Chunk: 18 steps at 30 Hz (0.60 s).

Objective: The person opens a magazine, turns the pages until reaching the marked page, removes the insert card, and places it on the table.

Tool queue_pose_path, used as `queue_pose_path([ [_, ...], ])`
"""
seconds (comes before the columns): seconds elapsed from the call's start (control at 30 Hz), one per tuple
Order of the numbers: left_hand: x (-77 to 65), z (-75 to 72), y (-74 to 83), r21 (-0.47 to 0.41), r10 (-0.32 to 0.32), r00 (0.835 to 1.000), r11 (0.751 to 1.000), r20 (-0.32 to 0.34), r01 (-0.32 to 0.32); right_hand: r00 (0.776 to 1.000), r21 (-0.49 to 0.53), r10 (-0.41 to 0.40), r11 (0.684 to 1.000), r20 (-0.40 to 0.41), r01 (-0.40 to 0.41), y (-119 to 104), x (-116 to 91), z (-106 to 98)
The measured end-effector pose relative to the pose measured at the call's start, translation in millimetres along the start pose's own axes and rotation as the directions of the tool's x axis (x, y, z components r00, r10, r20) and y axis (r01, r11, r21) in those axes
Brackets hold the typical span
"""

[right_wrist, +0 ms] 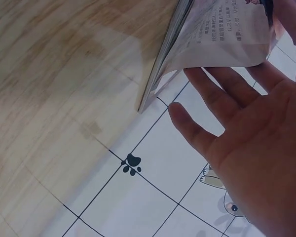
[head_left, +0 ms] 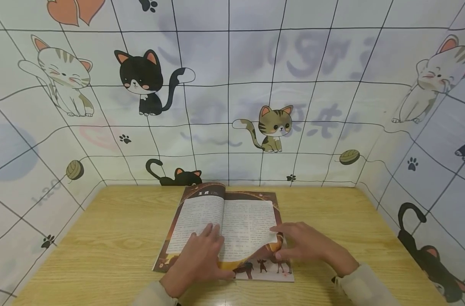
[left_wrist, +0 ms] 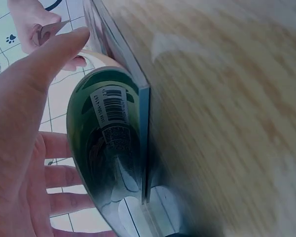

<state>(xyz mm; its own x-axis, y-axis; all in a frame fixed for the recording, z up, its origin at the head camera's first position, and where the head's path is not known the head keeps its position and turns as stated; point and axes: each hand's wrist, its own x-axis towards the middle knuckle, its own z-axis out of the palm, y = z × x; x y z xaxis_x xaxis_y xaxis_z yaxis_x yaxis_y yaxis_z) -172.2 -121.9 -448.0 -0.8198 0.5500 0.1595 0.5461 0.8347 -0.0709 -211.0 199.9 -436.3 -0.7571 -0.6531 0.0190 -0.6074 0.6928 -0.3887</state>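
An open magazine (head_left: 196,212) lies on the table with text on both pages. My left hand (head_left: 202,257) rests on the lower left page, fingers extended toward the fold and thumb out at the bottom edge. In the left wrist view, a glossy green cover (left_wrist: 111,138) with a barcode bows outward beside that hand. My right hand (head_left: 310,242) pinches the outer edge of the right-hand page (head_left: 251,225), thumb on one side and fingers behind it. That page's lower corner curls up, exposing a picture of a camel and small figures (head_left: 270,267) beneath.
The wooden table (head_left: 121,229) extends around the magazine on both sides. Behind and beside it stands a white gridded covering (head_left: 217,97) printed with cartoon cats, paw prints and yarn balls. Light sleeves (head_left: 364,287) cover the forearms.
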Motion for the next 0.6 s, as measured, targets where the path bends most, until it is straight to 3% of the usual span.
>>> queue_pose_path([
  [0.2, -1.0, -1.9, -3.1, 0.002, 0.055, 0.993, 0.998, -0.107, -0.055, 0.997, 0.043, -0.005, 0.999, -0.072, 0.008, -1.5, 0.1, -1.8],
  [0.33, 0.3, -1.6, -4.2, -0.036, 0.138, 0.977, 0.989, -0.162, -0.145, 0.995, 0.086, 0.026, 0.996, -0.091, -0.018, -1.3, 0.2, -0.8],
  [0.47, 2.8, -0.5, -4.6, -0.029, 0.268, 0.94, 0.96, -0.213, -0.28, 0.993, 0.145, 0.047, 0.989, -0.105, -0.031, -1.2, -0.6, -0.3],
  [0.6, 4.4, -0.4, -3.9, 0.081, 0.368, 0.897, 0.93, -0.247, -0.359, 0.988, 0.164, 0.063, 0.986, -0.141, -0.039, -1.4, -3.1, -0.5],
])
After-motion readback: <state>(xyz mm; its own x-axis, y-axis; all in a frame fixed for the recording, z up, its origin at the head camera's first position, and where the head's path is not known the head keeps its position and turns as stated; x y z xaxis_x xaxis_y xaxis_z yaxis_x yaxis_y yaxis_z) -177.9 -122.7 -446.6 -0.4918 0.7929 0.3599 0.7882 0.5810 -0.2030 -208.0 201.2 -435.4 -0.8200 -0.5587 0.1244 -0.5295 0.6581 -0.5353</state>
